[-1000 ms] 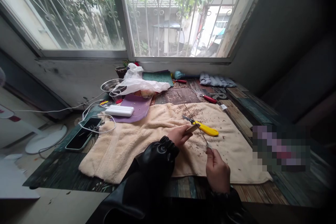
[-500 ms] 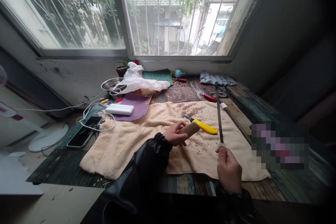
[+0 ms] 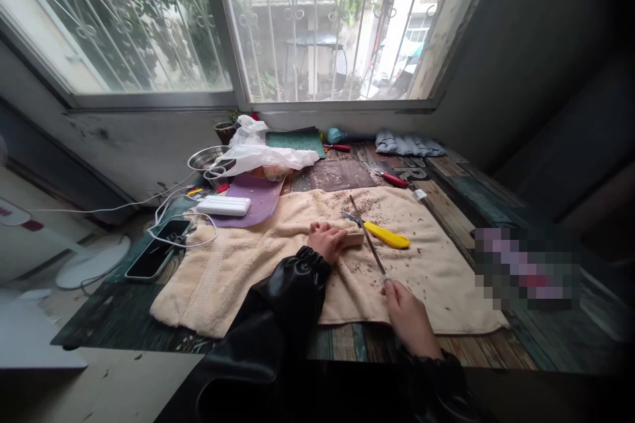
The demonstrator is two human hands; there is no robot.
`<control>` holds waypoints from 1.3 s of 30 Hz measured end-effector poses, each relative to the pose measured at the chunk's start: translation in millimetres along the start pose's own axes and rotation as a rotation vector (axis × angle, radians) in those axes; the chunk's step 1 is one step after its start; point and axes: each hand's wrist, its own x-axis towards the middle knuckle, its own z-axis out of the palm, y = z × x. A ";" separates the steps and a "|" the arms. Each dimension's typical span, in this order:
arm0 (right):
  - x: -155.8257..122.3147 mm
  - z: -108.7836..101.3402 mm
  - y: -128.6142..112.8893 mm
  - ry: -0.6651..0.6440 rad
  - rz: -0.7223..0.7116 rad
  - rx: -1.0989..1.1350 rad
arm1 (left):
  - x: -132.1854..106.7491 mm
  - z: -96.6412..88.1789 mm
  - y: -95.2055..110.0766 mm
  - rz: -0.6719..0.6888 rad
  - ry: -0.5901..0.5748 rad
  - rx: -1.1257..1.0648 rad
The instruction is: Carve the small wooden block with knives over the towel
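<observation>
nearest, the right hand (image 3: 407,318) sits by the front edge of the beige towel (image 3: 233,271), its fingers pinched shut on the near end of a thin metal file (image 3: 368,236). the file slants away and leftward from those fingertips, and its far part crosses the end of a wooden block (image 3: 354,238). a little beyond and to the left of the right fingers, the left hand (image 3: 325,241) lies knuckles up, fingers curled down tight over the block and holding it on the towel. the block's end pokes out to the right of them. just past that end lies a yellow utility knife (image 3: 387,234), blade out. whether the file touches the blade cannot be told. brown shavings (image 3: 377,201) speckle the towel beyond both hands. well left of the left fingers lies a phone (image 3: 157,249). farther off a white power bank (image 3: 223,205) rests on a purple mat (image 3: 260,193). beyond the right fingers lies a red-handled tool (image 3: 394,179). farthest, under the window, are a plastic bag (image 3: 268,157), a steel bowl (image 3: 204,158), a green cutting mat (image 3: 296,141) and a grey cloth (image 3: 409,144).
</observation>
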 end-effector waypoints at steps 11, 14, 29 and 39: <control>5.1 6.0 -1.1 -0.005 -0.014 -0.135 | -1.0 0.8 3.0 -0.017 0.010 0.010; 3.9 4.6 -2.3 -0.014 -0.012 -0.143 | -1.2 0.4 3.6 -0.012 0.016 0.009; 6.0 4.0 0.4 -0.011 -0.007 -0.168 | -1.4 -0.2 2.6 -0.015 0.001 -0.006; 4.5 2.2 -1.6 -0.032 -0.020 -0.177 | -1.0 -0.4 2.4 -0.009 -0.004 -0.013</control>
